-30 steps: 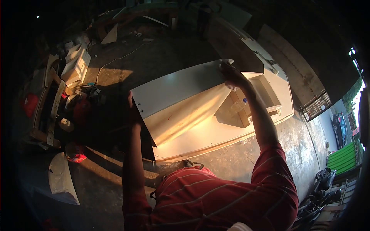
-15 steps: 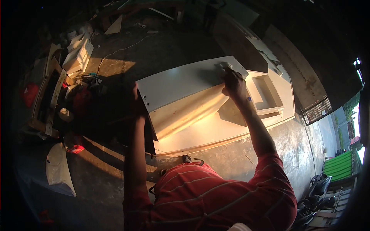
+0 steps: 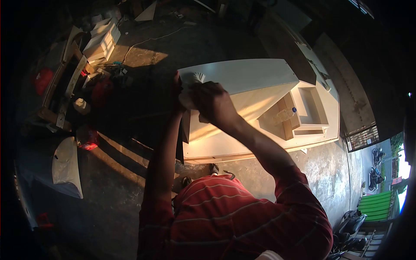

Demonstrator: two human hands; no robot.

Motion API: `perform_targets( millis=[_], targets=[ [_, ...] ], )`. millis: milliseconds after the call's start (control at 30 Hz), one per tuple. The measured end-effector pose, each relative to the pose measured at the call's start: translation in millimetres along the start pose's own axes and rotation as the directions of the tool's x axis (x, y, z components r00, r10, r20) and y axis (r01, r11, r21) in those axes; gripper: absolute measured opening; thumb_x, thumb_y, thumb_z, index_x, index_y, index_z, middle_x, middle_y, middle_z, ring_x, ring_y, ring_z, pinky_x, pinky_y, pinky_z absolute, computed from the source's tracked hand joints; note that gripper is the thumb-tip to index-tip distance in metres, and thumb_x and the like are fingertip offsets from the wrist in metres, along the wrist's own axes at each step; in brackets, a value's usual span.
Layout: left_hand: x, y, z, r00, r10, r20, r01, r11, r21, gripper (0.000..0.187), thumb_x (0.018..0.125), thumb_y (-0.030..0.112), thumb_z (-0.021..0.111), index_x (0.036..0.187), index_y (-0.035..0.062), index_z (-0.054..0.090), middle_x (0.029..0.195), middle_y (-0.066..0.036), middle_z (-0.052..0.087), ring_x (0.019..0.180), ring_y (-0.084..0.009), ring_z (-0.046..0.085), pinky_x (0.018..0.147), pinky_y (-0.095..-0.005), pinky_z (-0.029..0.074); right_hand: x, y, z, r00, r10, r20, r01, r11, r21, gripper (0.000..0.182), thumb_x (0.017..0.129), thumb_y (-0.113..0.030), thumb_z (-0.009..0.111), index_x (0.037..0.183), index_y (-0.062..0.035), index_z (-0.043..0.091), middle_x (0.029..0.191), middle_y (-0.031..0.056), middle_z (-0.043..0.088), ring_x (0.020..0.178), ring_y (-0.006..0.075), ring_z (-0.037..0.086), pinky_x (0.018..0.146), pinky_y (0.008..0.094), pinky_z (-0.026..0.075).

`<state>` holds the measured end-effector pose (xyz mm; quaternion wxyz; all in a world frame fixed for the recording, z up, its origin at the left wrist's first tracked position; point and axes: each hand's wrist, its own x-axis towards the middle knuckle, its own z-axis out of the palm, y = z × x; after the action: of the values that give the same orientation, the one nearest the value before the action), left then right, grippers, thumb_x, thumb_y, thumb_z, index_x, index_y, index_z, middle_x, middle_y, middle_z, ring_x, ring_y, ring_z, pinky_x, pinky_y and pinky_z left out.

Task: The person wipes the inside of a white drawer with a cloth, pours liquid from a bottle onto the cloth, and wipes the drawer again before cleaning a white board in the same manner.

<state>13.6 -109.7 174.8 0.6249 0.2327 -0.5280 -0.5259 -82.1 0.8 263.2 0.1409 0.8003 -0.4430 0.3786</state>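
Observation:
A white cabinet panel (image 3: 247, 73), long and smooth, stands raised over a larger pale board (image 3: 216, 149). My right hand (image 3: 212, 100) is closed on a white cloth (image 3: 186, 99) and presses it to the panel's top near the left end. At that same end, in shadow, my left hand (image 3: 178, 89) grips the panel's edge; most of its fingers are hidden. A clear plastic bottle (image 3: 284, 115) with a blue cap lies by an open box-like compartment (image 3: 308, 106) at the right.
Stacked pale wooden boxes (image 3: 102, 41) stand at the far left near a wooden frame (image 3: 69, 93). A cable (image 3: 149, 40) runs across the floor. Large boards (image 3: 344, 82) lean at the right. A curved pale piece (image 3: 67, 169) lies at the lower left.
My right hand has swept the cloth from the panel's right end to its left end, beside my left hand. The bottle, earlier behind my right arm, now shows. The view has shifted slightly.

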Motion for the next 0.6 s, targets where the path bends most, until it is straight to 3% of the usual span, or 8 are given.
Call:
perform_targets(
  millis=[33,67,167,233,333,400,500,600],
  targets=[
    [0.1,9.9,1.8,0.958,-0.274,0.079,0.284,0.888,-0.363,0.044,0.101,0.038,0.030,0.116,0.0023,0.051,0.106,-0.008,0.056,0.099,-0.0154,0.054,0.088,-0.0346,0.045,9.8,16.7,-9.0,0.994,0.038,0.102,-0.043,0.998,0.042,0.034,0.061,-0.006,0.068,0.094,-0.0054,0.062,0.087,0.0112,0.063,0.077,0.0314,0.062,0.066,0.0382,0.050],
    [-0.6,-3.1,-7.5,0.983,0.113,0.146,-0.151,0.946,0.286,0.045,0.102,0.036,0.026,0.117,0.0022,0.051,0.108,-0.007,0.056,0.101,-0.0161,0.054,0.088,-0.0336,0.045,24.8,26.5,-14.2,0.981,0.148,0.123,-0.123,0.974,-0.188,0.036,0.059,-0.005,0.069,0.094,-0.0061,0.062,0.080,0.0096,0.063,0.073,0.0311,0.062,0.061,0.0361,0.052],
    [-0.5,-10.9,-6.5,0.997,0.018,0.080,-0.028,0.992,0.124,0.047,0.103,0.036,0.023,0.115,0.0014,0.053,0.106,-0.006,0.057,0.101,-0.0156,0.055,0.089,-0.0320,0.045,53.3,48.8,-11.2,0.994,-0.092,-0.060,0.082,0.985,-0.149,0.024,0.070,-0.015,0.066,0.094,-0.0084,0.065,0.099,0.0108,0.063,0.087,0.0289,0.063,0.068,0.0385,0.053],
    [1.7,-19.2,-3.3,1.000,0.021,0.017,-0.023,0.994,0.111,0.048,0.102,0.038,0.023,0.115,0.0022,0.053,0.106,-0.006,0.057,0.100,-0.0153,0.055,0.089,-0.0319,0.045,48.5,53.5,30.4,0.908,-0.379,0.177,0.401,0.909,-0.110,0.031,0.073,-0.019,0.065,0.103,-0.0132,0.066,0.115,0.0079,0.060,0.103,0.0291,0.059,0.078,0.0432,0.051],
    [6.0,-44.3,-4.5,0.996,0.005,-0.092,0.002,0.997,0.079,0.051,0.102,0.041,0.021,0.115,0.0039,0.053,0.106,-0.006,0.058,0.099,-0.0148,0.055,0.089,-0.0317,0.044,38.3,67.7,34.1,0.944,-0.300,0.134,0.323,0.921,-0.215,0.030,0.076,-0.020,0.063,0.106,-0.0174,0.065,0.119,0.0051,0.058,0.106,0.0285,0.056,0.087,0.0455,0.047],
    [19.1,-70.5,-13.3,0.913,-0.315,0.258,0.406,0.760,-0.507,0.049,0.101,0.042,0.024,0.117,0.0044,0.052,0.104,-0.006,0.058,0.097,-0.0151,0.055,0.087,-0.0323,0.043,35.1,107.4,40.5,0.938,-0.276,0.208,0.311,0.936,-0.164,0.032,0.077,-0.020,0.060,0.109,-0.0179,0.063,0.115,0.0070,0.060,0.100,0.0278,0.059,0.084,0.0451,0.048],
    [2.5,-11.0,-11.1,0.965,-0.215,0.149,0.197,0.972,0.126,0.049,0.102,0.038,0.029,0.135,0.0029,0.037,0.115,-0.008,0.052,0.105,-0.0159,0.053,0.096,-0.0320,0.042,29.7,158.1,3.7,0.888,0.022,0.460,0.109,0.960,-0.257,0.031,0.079,-0.018,0.057,0.110,-0.0152,0.062,0.107,0.0111,0.064,0.090,0.0299,0.063,0.075,0.0478,0.051],
    [3.0,-12.3,-4.8,0.956,-0.273,0.106,0.291,0.923,-0.250,0.044,0.102,0.041,0.029,0.106,0.0051,0.054,0.090,-0.003,0.055,0.087,-0.0099,0.052,0.082,-0.0309,0.043,19.2,179.7,-29.0,0.897,0.226,0.379,-0.180,0.972,-0.153,0.021,0.082,-0.019,0.055,0.099,-0.0120,0.064,0.097,0.0124,0.065,0.084,0.0325,0.064,0.069,0.0482,0.052]
  ],
)
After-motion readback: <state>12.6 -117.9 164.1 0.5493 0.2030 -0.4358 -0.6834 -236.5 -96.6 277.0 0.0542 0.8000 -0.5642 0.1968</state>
